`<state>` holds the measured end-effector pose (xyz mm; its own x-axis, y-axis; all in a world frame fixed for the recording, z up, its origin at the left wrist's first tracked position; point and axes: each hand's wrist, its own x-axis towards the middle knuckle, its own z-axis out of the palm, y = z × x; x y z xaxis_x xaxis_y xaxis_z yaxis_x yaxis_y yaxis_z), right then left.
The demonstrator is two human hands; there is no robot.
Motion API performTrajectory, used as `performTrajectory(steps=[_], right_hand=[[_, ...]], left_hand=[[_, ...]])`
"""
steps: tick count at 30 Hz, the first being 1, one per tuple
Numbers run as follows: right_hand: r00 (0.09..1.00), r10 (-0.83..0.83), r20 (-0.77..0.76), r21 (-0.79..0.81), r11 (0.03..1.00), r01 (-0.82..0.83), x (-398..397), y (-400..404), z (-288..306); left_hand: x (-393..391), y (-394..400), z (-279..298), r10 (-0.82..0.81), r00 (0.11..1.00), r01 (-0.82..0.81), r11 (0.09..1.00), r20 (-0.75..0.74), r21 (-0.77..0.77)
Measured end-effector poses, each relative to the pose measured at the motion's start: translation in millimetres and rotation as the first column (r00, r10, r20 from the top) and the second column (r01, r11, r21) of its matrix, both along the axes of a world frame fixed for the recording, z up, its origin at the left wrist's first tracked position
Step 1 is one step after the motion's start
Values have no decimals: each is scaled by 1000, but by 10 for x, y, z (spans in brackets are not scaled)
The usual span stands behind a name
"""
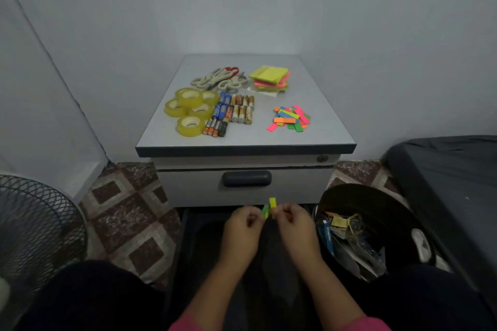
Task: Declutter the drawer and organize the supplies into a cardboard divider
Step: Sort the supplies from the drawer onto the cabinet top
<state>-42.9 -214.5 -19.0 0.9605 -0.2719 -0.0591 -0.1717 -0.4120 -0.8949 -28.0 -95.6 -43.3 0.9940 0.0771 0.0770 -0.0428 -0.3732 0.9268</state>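
Sorting still in hand: we've got our left hand (pixel 243 226) and right hand (pixel 291 219) low over the open drawer (pixel 204 250), fingers curled, pinching small sticky flags (pixel 269 208), green and yellow, between them. Trash bin (pixel 376 196) just right. Next move, we judge: carry these up to the loose flag pile (pixel 290 118) on the surface (pixel 322 115). Beyond sit tape rolls (pixel 189 111), batteries (pixel 232 113), scissors (pixel 219 79), sticky notes (pixel 270 78), already grouped. No cardboard divider in view.

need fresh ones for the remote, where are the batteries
In the head view the batteries lie in rows left of centre on the cabinet top, between the tape rolls and the coloured strips.
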Motion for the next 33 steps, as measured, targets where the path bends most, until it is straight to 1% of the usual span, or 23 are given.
performTrajectory(steps=[2, 5, 7, 9, 11, 13, 15, 17, 19, 21, 24, 26, 28, 30, 33], right_hand=[[987, -40, 153, -49, 998, 48, 42, -20, 271], [916, -73, 395, -114, 985, 128, 104, -66, 697], [850, -96, 517, -157, 966, 205, 219, -112, 945], [821, -103, 561, -218, 939, 267, 458, -178, 1130], [842, -104, 529, -315, 897, 309, 759, -257, 1277], [887, -105, 450, -427, 847, 317, 1042, -329, 1398], [923, -89, 374, -523, 802, 289, 1251, -376, 1486], [952, -67, 297, -555, 800, 229, 1391, -417, 1512], [969, -31, 244, -540, 826, 162, 1491, -453, 1475], [970, -17, 242, -454, 882, 129, 1549, -482, 1412], [953, -47, 298, -286, 948, 136, 1523, -531, 1373], [958, -38, 284, -216, 971, 102, 1467, -545, 1384], [973, -8, 232, -247, 967, 66, 1433, -537, 1391], [980, 20, 196, -280, 959, 36, 1442, -516, 1384], [972, 54, 229, -238, 971, 2, 1459, -517, 1369]], left_hand=[[16, -32, 348, 31, 987, -31, 1000, 158, -6], [96, -83, 931, 46, 917, -55, 998, 396, 13], [220, -143, 1251, 54, 869, -84, 996, 491, 38], [407, -234, 1471, 48, 850, -106, 991, 525, 82], [634, -338, 1605, 45, 852, -139, 980, 521, 142], [854, -433, 1675, 51, 863, -184, 959, 502, 218], [1027, -512, 1694, 52, 880, -231, 916, 473, 329], [1149, -566, 1670, 62, 899, -257, 876, 433, 408], [1209, -589, 1628, 74, 918, -252, 867, 390, 430], [1216, -590, 1607, 85, 931, -239, 878, 355, 415], [1140, -559, 1613, 39, 908, -216, 897, 416, 387], [1110, -538, 1620, -22, 913, -162, 898, 408, 410], [1117, -534, 1617, -70, 930, -120, 870, 361, 478], [1140, -542, 1622, -85, 945, -98, 849, 316, 520], [1162, -559, 1623, -66, 949, -117, 835, 308, 538]])
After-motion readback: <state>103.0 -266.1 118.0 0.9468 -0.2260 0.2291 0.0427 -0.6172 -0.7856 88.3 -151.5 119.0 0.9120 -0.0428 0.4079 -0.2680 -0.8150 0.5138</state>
